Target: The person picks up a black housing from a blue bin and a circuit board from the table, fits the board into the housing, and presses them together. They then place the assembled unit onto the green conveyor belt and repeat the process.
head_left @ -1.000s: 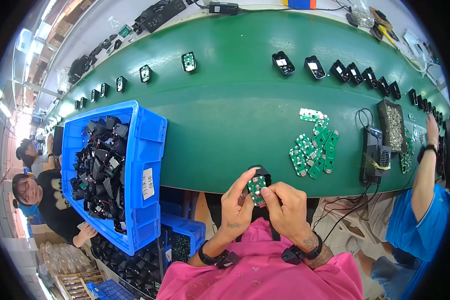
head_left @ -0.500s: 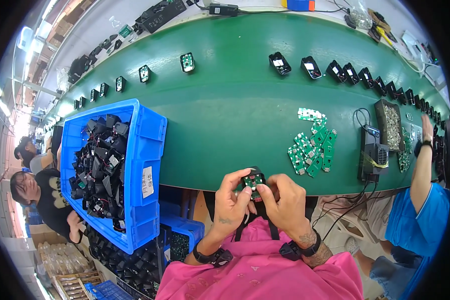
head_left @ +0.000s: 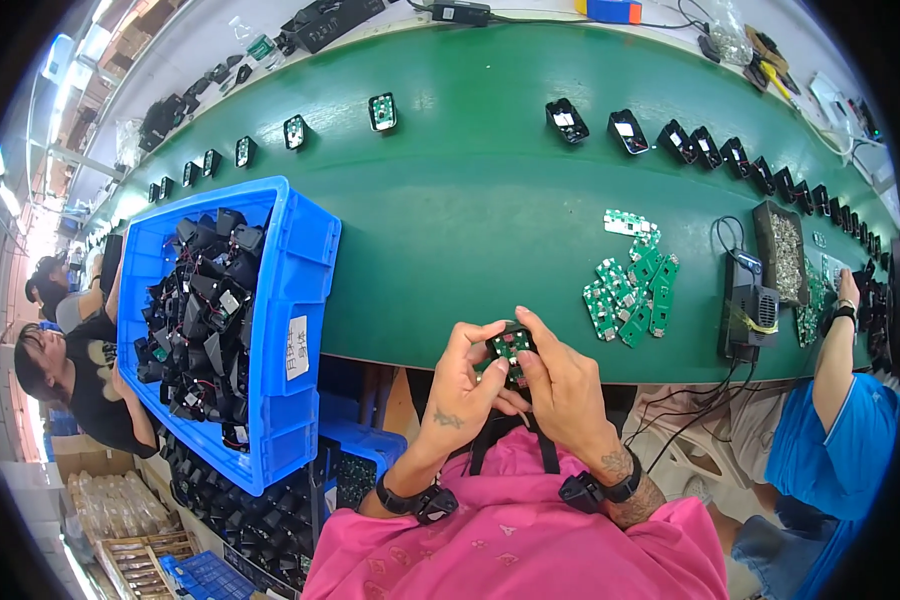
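Observation:
Between my hands, over the near edge of the table, is a small black plastic housing with a green circuit board (head_left: 511, 343) set in its open side. My left hand (head_left: 464, 378) is closed round its left side, the thumb lying on the board. My right hand (head_left: 567, 392) grips the right side, with the index finger at the far rim and the thumb on the board's lower right. Fingers cover the housing's lower part, so how fully the board sits there is hidden. Nearest to my right hand lies a loose pile of green circuit boards (head_left: 632, 294).
A blue crate (head_left: 315, 235) full of black housings stands at the left. Housings with boards (head_left: 382, 112) line the far left; open black housings (head_left: 627, 131) line the far right. A black box-shaped device (head_left: 748, 310) with cables stands by a parts tray (head_left: 781, 252). Co-workers are on both sides.
My right index finger has stretched to the housing's far rim, and both hands have tilted it slightly. At the right, a co-worker's hand has come down nearer the loose boards.

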`<state>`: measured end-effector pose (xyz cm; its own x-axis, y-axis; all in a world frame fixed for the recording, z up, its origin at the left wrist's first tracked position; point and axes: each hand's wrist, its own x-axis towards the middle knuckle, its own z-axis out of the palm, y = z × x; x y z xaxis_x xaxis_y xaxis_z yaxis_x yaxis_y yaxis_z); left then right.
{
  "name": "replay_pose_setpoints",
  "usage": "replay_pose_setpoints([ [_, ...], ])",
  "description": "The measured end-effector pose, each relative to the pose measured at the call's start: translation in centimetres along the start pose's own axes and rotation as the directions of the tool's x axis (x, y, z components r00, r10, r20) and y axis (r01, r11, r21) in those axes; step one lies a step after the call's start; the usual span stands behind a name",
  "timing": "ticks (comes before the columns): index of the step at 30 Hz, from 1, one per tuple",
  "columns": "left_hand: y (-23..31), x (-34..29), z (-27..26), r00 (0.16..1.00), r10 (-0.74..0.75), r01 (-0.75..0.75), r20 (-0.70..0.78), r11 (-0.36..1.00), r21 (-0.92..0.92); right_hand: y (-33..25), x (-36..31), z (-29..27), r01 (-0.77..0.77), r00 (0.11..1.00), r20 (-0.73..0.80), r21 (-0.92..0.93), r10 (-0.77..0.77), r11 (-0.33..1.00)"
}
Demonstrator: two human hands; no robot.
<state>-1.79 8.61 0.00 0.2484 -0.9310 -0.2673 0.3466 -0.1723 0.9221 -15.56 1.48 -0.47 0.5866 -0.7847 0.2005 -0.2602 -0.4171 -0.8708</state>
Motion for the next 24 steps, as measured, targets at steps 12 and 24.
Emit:
replay_pose_setpoints([
  [12, -1.1, 0.8, -0.2, 0.988, 0.155, -0.154, 0.003, 0.98, 0.125, 0.3, 1.1, 1.1, -0.082, 0.993, -0.074, 0.173, 0.096, 0.982],
  [24, 2.0, 5.7, -3.1, 1.0, -0.011, 0.013, 0.02, 0.993, -0.121, -0.1, 3.6, 0.6, -0.212, 0.975, -0.033, 0.144, 0.219, 0.967],
])
